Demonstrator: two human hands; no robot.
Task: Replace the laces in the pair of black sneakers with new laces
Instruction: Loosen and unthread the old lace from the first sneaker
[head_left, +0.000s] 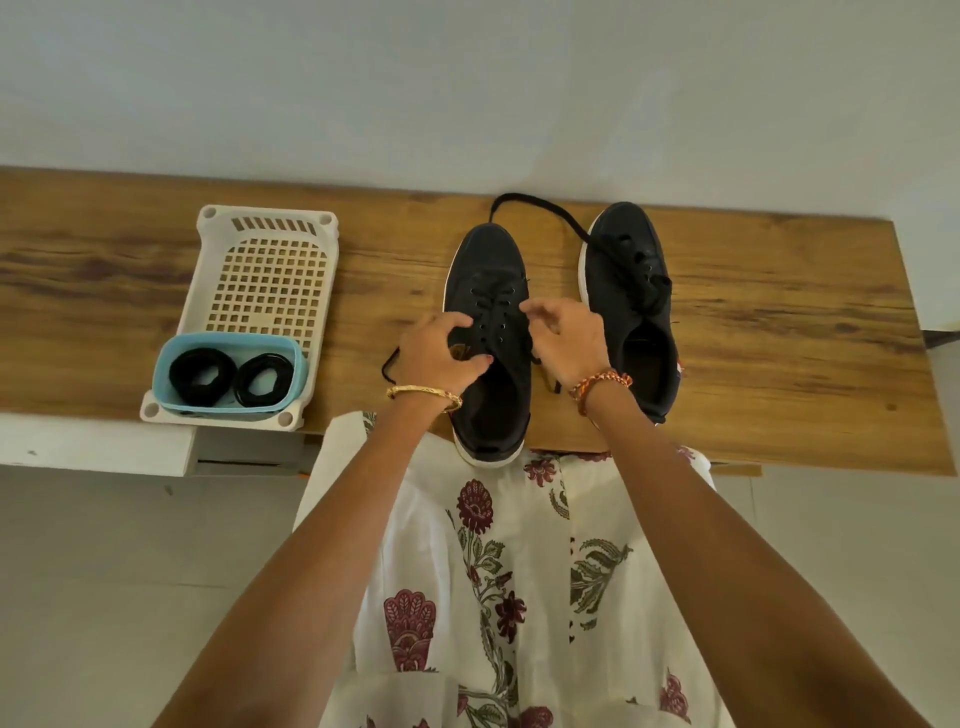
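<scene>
Two black sneakers with white soles stand side by side on a wooden table (779, 322), toes pointing away. On the left sneaker (485, 270), my left hand (439, 351) grips the left side of the upper beside the eyelets. My right hand (569, 338) pinches the black lace at the right eyelets. Loose lace ends trail left (389, 361) and right of this shoe. The right sneaker (631, 291) has a bunched lace, and one long strand (530, 200) loops off it toward the wall. Two coiled black laces (228, 376) lie in a light blue tub (163, 364).
The blue tub sits in the near end of a cream plastic basket (270, 270) at the table's left. A pale wall runs directly behind the table. The left sneaker's heel overhangs the near table edge above my floral-print lap.
</scene>
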